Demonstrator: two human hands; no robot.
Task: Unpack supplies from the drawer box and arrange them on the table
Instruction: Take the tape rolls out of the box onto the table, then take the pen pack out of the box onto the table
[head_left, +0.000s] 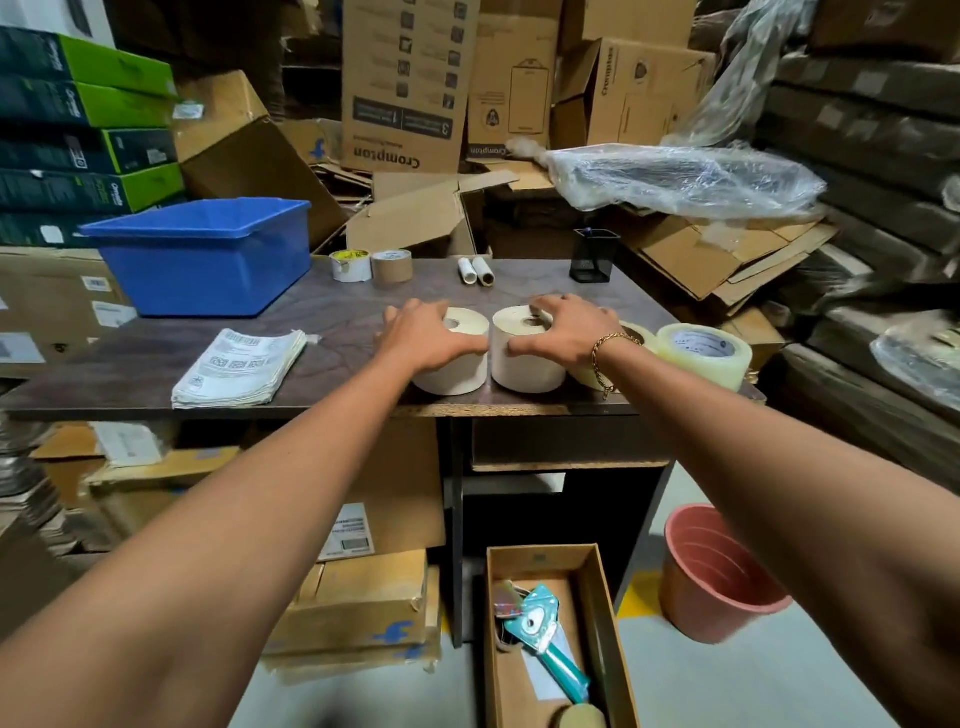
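The person stands before a dark wooden surface with both arms stretched forward. The left hand lies with spread fingers on top of a white paper roll, and the right hand, with a gold bracelet at the wrist, lies spread the same way on a second white roll; the two rolls stand upright, just beside each other, near the front edge. To the right of them stands a clear tape roll, whose inner label I cannot read. On the left lies a stack of printed sheets with barcodes, the text too small to read. At the back are a blue plastic bin, a yellow-marked tape roll, a brown tape roll, two small tubes and a black mesh pen holder. The drawer box rests on the floor below, open, with a teal tape dispenser inside. A pink bucket stands beside it. Behind, the cardboard cartons carry the word "Crompton", one of them upside down.
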